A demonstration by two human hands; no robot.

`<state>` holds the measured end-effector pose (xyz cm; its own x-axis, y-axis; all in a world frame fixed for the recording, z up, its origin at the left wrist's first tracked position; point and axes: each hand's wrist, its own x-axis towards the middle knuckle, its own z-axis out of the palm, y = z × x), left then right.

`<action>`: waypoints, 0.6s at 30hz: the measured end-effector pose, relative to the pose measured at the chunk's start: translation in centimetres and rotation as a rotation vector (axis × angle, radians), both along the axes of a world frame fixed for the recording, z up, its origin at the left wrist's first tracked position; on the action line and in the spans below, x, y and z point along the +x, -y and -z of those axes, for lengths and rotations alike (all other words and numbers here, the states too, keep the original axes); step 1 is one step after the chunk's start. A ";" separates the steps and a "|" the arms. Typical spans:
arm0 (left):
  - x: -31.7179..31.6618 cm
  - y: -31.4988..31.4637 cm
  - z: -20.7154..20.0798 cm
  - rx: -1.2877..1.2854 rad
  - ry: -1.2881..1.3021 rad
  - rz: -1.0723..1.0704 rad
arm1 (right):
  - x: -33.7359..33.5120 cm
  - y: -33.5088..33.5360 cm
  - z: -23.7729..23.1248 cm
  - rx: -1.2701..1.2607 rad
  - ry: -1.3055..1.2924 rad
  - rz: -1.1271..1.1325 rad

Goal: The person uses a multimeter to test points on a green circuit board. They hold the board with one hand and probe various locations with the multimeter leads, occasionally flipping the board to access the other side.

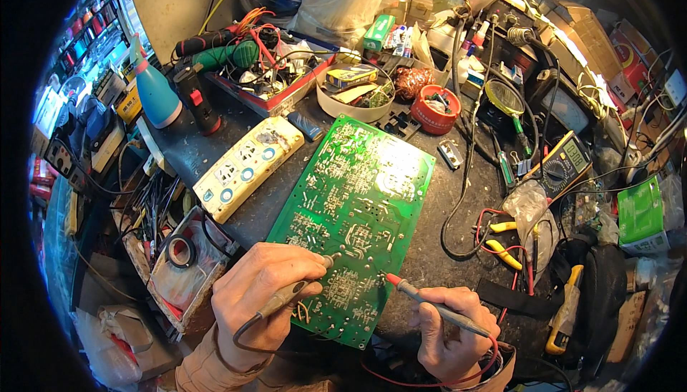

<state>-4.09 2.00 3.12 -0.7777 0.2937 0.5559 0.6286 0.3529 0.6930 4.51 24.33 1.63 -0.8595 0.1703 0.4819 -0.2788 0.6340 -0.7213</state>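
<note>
Your left hand (pixel 261 288) pinches a grey probe (pixel 281 299), your right hand (pixel 452 342) a red-tipped probe (pixel 445 313).
The near edge of the board (pixel 336 209) lies between your wrists, its left side partly behind your left hand; whether either tip touches, I can't tell. It stretches ahead, bare bench (pixel 431 213) flanking it, out to the power strip (pixel 250 166) left and a black cable (pixel 442 234) right. Glare blots its far right; a bowl (pixel 354 109) sits just beyond.

The left hand (pixel 247 284) hides the lower left edge of the green board (pixel 372 231), whose solder points are too small to tell. The lower edge cuts both sleeves (pixel 202 363). At upper left, shelf goods (pixel 89 23) are blurred.
</note>
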 end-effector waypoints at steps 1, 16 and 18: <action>0.0 0.0 0.0 -0.001 0.005 -0.006 | 0.0 0.0 -0.1 -0.005 0.006 0.004; 0.0 0.0 0.0 0.000 0.005 -0.010 | 0.1 0.0 0.1 0.002 -0.010 0.000; 0.0 0.0 0.0 0.003 0.008 -0.003 | 0.1 -0.1 0.1 0.015 -0.009 -0.004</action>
<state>-4.05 1.99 3.09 -0.7830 0.2897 0.5504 0.6220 0.3525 0.6993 4.60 24.45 1.53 -0.8558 0.1599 0.4920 -0.2876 0.6435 -0.7093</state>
